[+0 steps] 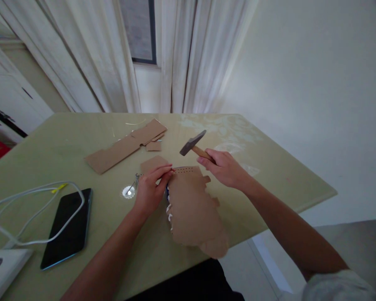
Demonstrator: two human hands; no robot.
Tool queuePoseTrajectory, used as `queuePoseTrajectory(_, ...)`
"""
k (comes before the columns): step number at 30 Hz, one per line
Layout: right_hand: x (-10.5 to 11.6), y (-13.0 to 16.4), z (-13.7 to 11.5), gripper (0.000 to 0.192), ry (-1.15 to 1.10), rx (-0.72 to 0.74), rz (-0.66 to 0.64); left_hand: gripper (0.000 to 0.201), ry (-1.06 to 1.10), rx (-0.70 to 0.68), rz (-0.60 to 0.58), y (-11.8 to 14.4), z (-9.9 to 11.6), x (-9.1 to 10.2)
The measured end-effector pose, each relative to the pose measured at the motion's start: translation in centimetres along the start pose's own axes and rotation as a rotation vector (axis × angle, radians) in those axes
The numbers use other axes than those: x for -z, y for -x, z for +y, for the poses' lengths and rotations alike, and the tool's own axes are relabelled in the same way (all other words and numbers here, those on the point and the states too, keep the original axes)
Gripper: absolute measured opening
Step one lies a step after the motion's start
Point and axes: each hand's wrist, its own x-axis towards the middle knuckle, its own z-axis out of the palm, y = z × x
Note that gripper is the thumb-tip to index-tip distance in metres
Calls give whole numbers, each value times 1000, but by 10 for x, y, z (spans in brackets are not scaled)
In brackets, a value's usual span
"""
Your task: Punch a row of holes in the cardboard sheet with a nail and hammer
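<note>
My right hand (226, 168) grips the wooden handle of a hammer (194, 144), whose dark metal head is raised above the table. My left hand (152, 187) pinches something small at the top edge of a brown cardboard piece (194, 209) that lies flat and hangs over the table's near edge. A row of small holes runs along that top edge. What the fingers pinch is too small to tell.
A long cardboard strip (125, 146) and scraps lie farther back on the pale green table (269, 167). A small shiny round object (128, 191) sits left of my left hand. A black phone (68, 228), a white cable (34, 209) and a white device (0, 269) are at the left.
</note>
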Motion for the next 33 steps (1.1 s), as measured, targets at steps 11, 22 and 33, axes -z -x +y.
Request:
queuePoseTrajectory(11,-49,-11,48,42,-403,-177,6,33,324,269,5,-2,-8,-5)
queuePoseTrajectory(22,-58,-31,45,56,-690,-290,30,43,397,323,12,-11,-6,-1)
queuePoseTrajectory(33,-67,-20,40,47,-654,-267,-11,32,222,240,-102,-4,0,8)
